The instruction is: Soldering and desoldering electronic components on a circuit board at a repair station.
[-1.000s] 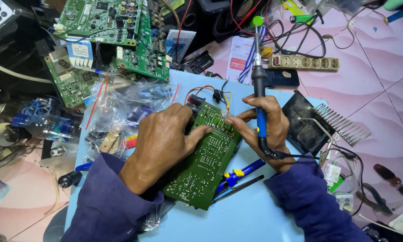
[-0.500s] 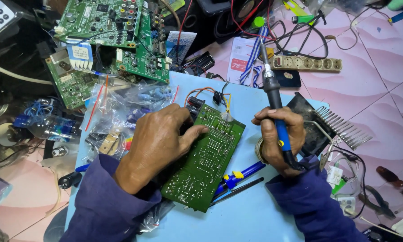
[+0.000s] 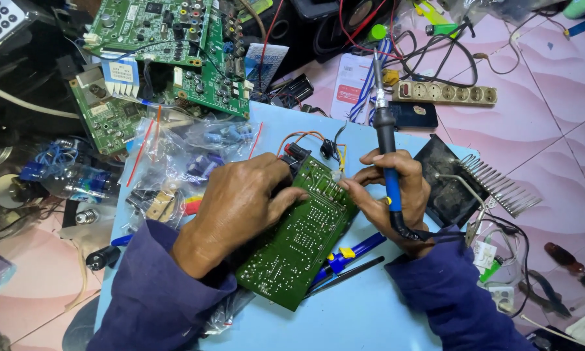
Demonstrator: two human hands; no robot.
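Observation:
A long green circuit board [image 3: 299, 240] lies solder side up on a light blue board [image 3: 364, 312]. My left hand [image 3: 240, 201] rests flat on the circuit board's left edge, fingers pressing its upper part. My right hand [image 3: 393, 195] grips a blue-and-black soldering iron [image 3: 385, 153] with the tip pointing up and away from me, while its fingertips touch the circuit board's upper right corner. Orange and yellow wires [image 3: 305, 140] run from the circuit board's top end.
Clear bags of small parts [image 3: 188, 162] lie left of my hand. Larger green circuit boards [image 3: 169, 52] sit at the top left. A power strip [image 3: 445, 94], a black soldering stand with a metal spring [image 3: 481, 185], a blue-yellow tool [image 3: 351, 250] and tangled cables surround the work spot.
My right hand swung the soldering iron from over the circuit board out to the right, then came back so its fingertips touch the board's corner. My left hand stayed put.

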